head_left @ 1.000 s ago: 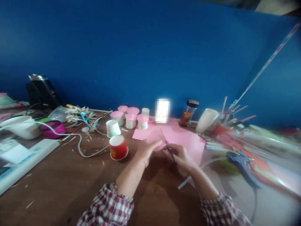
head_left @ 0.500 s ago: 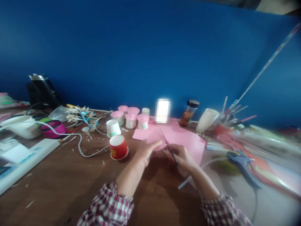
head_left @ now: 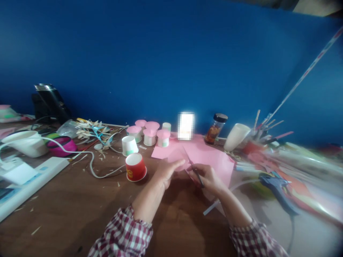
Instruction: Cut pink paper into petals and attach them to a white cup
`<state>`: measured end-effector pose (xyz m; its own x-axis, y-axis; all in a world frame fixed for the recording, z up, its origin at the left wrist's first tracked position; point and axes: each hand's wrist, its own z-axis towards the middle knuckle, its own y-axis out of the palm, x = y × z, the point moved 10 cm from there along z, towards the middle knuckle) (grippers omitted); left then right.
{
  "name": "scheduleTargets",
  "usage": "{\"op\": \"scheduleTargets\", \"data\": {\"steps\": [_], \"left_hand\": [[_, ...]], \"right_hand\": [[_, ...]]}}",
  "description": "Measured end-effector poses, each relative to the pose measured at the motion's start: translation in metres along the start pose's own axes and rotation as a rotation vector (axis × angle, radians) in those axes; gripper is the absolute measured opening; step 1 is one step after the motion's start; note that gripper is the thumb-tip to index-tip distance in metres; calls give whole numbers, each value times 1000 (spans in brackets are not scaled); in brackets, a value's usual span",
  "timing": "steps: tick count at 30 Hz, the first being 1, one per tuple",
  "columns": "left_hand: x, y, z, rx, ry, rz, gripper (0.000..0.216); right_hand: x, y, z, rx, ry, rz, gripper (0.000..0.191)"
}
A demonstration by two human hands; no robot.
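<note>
My left hand [head_left: 166,173] is closed on a small piece of pink paper [head_left: 175,157], its thumb lying on top. In my right hand [head_left: 208,178] is a pair of scissors [head_left: 197,174], with the blades pointing up and left along the paper's right edge. My right fingers partly cover the handles. Behind both hands a large pink sheet [head_left: 214,157] lies on the table. To the left of my left hand stands a red paper cup [head_left: 135,167], bottom up, and behind it a white cup [head_left: 129,145].
Several cups with pink paper tops [head_left: 150,132] stand at the back. A jar [head_left: 215,128] and a tilted white cup [head_left: 236,137] are behind the sheet. On the left lies a power strip [head_left: 48,175] with a white cable; on the right, a glue gun [head_left: 278,189].
The view shifts very slightly. Both hands keep nearly the same pose, and the scissors stay at the paper's right edge.
</note>
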<state>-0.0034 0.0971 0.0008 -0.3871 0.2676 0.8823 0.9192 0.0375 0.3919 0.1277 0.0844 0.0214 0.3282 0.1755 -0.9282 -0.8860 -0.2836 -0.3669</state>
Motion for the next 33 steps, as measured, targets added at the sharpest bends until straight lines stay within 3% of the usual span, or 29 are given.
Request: {"op": "scheduleTargets", "data": {"steps": [15,24,33], "left_hand": [[2,-6,3,43,51,45,32],[-4,-5,6,-7,49,33,40],[0,-4,6,-1,67,91,34]], "right_hand": [[3,2,0,-3,25,52,39],[2,2,0,-10,34,64,38],[0,-1,0,-14,24,26,37]]}}
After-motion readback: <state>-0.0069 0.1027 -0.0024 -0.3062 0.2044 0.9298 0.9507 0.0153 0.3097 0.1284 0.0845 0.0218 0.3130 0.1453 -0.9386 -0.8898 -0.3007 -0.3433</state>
